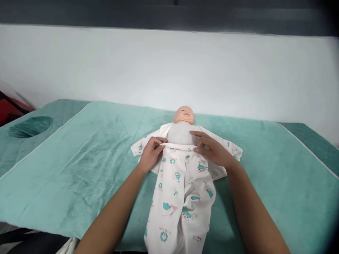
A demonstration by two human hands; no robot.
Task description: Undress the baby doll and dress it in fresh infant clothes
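Observation:
A baby doll (184, 115) lies on its back, its head toward the wall. White printed baby pants (182, 176) cover its legs and reach up to its belly. A matching white jacket (148, 143) lies open under the grey-white torso (180, 133), sleeves spread to both sides. My left hand (153, 151) pinches the waistband at its left corner between thumb and fingers. At the right end of the waistband, my right hand (210, 148) holds the edge with its thumb and bent fingers, while the index finger stretches over the doll's chest.
The doll lies on a green velvety cover (87, 165) over a padded bed with a face hole (31, 127) at the left. Behind stands a white wall (169, 70). A red and black item (12, 109) sits at the far left edge.

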